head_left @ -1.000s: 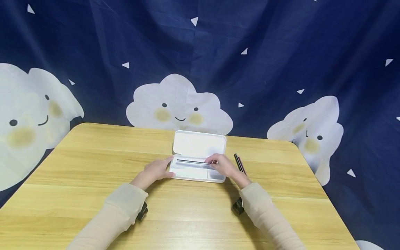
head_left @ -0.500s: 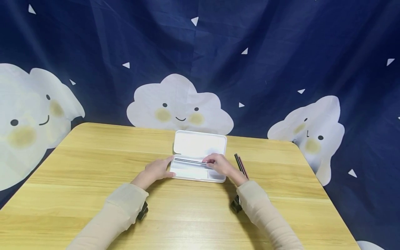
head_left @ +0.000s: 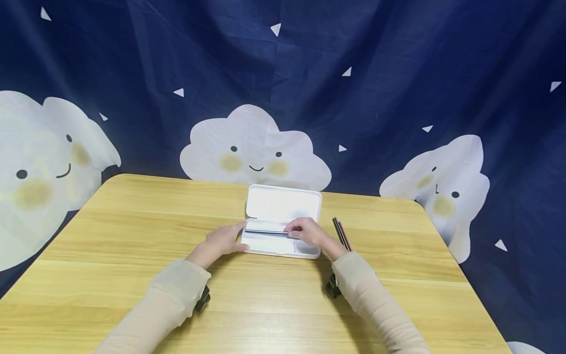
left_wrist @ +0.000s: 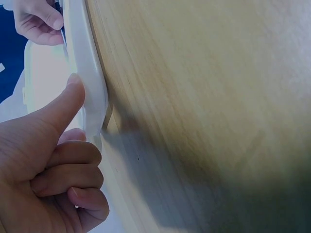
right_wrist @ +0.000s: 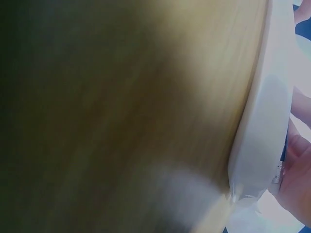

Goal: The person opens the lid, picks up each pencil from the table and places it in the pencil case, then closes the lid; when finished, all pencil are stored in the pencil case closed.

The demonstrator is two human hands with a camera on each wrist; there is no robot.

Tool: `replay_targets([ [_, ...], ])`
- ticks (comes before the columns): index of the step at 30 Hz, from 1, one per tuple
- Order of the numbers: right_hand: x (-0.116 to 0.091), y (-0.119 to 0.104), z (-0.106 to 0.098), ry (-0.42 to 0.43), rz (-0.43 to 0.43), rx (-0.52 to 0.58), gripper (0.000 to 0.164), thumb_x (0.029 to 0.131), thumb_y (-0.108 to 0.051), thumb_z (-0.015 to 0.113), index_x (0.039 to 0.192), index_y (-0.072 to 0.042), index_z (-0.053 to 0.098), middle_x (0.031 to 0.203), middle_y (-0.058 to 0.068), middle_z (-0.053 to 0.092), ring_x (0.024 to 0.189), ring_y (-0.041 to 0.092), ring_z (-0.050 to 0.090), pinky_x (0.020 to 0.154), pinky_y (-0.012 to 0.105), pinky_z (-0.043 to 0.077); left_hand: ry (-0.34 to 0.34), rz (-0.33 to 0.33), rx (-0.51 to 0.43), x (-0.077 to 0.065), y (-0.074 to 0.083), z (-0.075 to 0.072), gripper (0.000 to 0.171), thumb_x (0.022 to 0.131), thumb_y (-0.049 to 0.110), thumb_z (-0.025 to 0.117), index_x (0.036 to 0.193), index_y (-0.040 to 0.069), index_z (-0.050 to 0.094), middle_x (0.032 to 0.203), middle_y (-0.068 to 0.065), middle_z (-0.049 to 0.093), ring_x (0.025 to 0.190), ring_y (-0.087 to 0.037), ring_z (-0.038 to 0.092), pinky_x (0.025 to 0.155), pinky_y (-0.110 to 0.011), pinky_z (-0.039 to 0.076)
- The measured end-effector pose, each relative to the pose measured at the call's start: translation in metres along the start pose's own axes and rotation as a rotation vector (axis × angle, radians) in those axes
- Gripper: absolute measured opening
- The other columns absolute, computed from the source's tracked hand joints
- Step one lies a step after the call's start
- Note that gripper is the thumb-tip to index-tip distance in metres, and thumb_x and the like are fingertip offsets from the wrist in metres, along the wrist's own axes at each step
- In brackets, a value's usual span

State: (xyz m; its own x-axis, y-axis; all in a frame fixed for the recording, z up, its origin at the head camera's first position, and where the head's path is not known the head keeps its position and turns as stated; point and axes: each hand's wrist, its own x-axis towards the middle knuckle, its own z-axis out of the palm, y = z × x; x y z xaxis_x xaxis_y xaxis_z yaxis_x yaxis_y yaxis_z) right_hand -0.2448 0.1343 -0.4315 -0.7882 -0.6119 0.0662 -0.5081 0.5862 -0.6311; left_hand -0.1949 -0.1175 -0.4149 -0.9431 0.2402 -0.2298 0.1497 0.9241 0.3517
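A white pencil case (head_left: 269,247) lies on the table with its lid (head_left: 283,202) tipped back. My left hand (head_left: 221,240) grips the case's left end, thumb on the front wall and a finger at the back corner. In the left wrist view the thumb of the left hand (left_wrist: 48,160) presses the white wall. A thin dark pencil (head_left: 265,231) lies lengthwise in the case's rear compartment. My right hand (head_left: 309,232) reaches over the case and pinches the pencil's right part, which the fingers hide. At the right wrist view's edge, the right hand (right_wrist: 297,179) shows beyond the case wall.
Several loose pencils (head_left: 341,235), dark and red, lie right of the case, partly behind the right wrist. The wooden table (head_left: 132,221) ends at a dark blue curtain (head_left: 309,59) with clouds. The case's front compartment has a divider near its right end.
My right hand has shifted slightly left with the pencil, whose left end now sits at the case's left end and lower in the compartment. The left hand has stayed put.
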Motion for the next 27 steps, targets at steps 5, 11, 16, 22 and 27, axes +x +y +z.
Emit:
replay_targets([
  [5,0.0018,0.0018,0.0015,0.003,0.020,-0.019,0.011,0.082,0.003,0.060,0.089,0.002,0.069,0.086,0.011,0.068,0.076,0.010,0.053,0.071,0.021,0.045,-0.003,-0.001,-0.004,-0.0004,0.0002,-0.0002,0.071,0.081,0.036,0.067,0.139,0.009,0.038,0.125,-0.024,0.052,0.108,-0.039,0.052,0.071,-0.048,0.046],
  [11,0.0017,0.0021,0.0021,-0.021,0.013,-0.033,0.012,0.082,0.004,0.059,0.090,0.002,0.068,0.087,0.011,0.068,0.079,0.014,0.056,0.074,0.023,0.046,-0.003,0.004,-0.002,-0.0009,0.0004,-0.0007,0.071,0.081,0.036,0.068,0.139,0.009,0.037,0.125,-0.024,0.052,0.107,-0.039,0.052,0.070,-0.048,0.046],
  [16,0.0014,0.0013,0.0014,-0.045,-0.003,-0.041,0.014,0.082,0.006,0.057,0.090,0.002,0.068,0.090,0.011,0.068,0.082,0.015,0.057,0.075,0.023,0.046,0.002,0.010,0.001,-0.0003,-0.0003,-0.0001,0.072,0.081,0.036,0.068,0.139,0.008,0.037,0.125,-0.024,0.052,0.107,-0.039,0.053,0.070,-0.048,0.047],
  [22,0.0005,0.0004,0.0005,-0.063,-0.017,0.004,0.017,0.084,0.008,0.054,0.091,0.003,0.069,0.093,0.013,0.068,0.085,0.017,0.058,0.076,0.021,0.046,0.000,0.004,0.001,0.0000,-0.0005,0.0002,0.072,0.080,0.037,0.068,0.139,0.009,0.037,0.125,-0.023,0.052,0.107,-0.040,0.052,0.069,-0.047,0.047],
  [27,-0.0016,-0.0004,-0.0001,-0.070,-0.035,0.027,0.019,0.084,0.009,0.051,0.092,0.004,0.068,0.096,0.015,0.067,0.091,0.022,0.059,0.080,0.024,0.046,-0.004,-0.002,-0.006,-0.0011,-0.0001,-0.0006,0.072,0.080,0.036,0.068,0.139,0.009,0.037,0.124,-0.024,0.052,0.106,-0.039,0.053,0.067,-0.046,0.047],
])
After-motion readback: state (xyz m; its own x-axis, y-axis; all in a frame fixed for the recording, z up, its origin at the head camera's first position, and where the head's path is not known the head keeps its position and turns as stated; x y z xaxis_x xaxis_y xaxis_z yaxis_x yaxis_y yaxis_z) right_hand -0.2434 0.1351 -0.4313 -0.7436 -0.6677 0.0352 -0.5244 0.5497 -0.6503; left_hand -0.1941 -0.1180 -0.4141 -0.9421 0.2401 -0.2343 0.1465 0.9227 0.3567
